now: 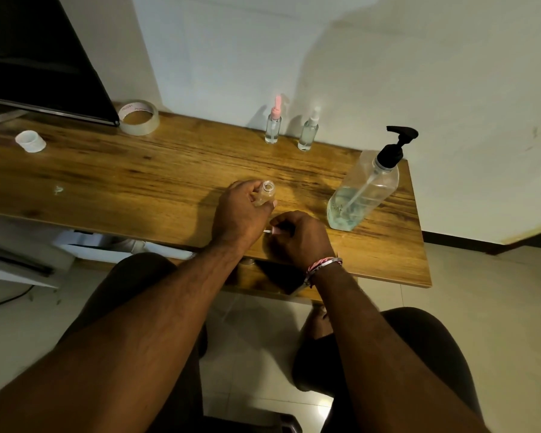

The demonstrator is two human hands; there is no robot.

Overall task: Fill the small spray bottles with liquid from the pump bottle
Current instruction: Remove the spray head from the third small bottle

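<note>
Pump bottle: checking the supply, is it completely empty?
No, the pump bottle holds liquid in its lower part.

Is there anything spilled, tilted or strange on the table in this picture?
One small whitish mark lies on the wooden table, far left of the hands; I cannot tell whether it is a spill or a scrap. The pump bottle and two capped spray bottles stand upright.

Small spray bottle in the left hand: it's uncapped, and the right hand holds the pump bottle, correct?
Not quite. The head view shows the right hand holding the pink spray cap; the pump bottle stands untouched. The left hand does hold the uncapped small spray bottle.
</note>
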